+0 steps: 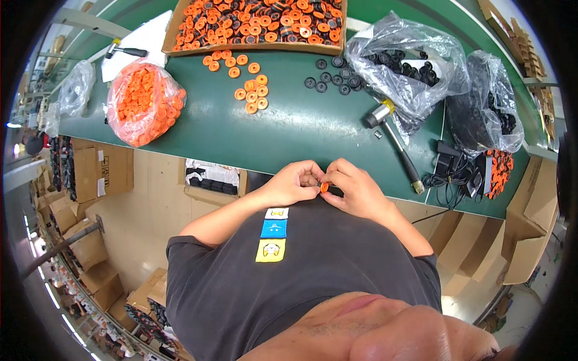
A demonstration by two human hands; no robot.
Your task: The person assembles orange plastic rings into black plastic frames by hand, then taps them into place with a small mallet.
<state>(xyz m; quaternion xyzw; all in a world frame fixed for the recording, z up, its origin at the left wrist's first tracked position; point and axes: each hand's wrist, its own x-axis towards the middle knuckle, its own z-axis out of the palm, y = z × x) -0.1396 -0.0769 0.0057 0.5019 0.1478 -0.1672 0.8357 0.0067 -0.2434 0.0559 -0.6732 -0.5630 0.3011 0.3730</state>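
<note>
Close in front of my dark shirt, at the table's front edge, my two hands meet around a small orange wheel (pixel 324 187). My right hand (pixel 356 189) pinches it between thumb and fingers. The fingers of my left hand (pixel 292 182) are bent and closed against its other side. Something dark shows beside the wheel under my right fingers; whether it is a black part or a gap, I cannot tell. Ahead on the green table lie loose orange wheels (pixel 251 94) and, to their right, loose black wheels (pixel 326 77).
At the back stands a cardboard box (pixel 259 47) full of orange and black wheels. A bag of orange wheels (pixel 144 105) sits left. Right are a mallet (pixel 400 147), a bag of black wheels (pixel 409 60), another plastic bag (pixel 487 114) and tangled cables (pixel 454 180). A second hammer (pixel 127 50) lies far left.
</note>
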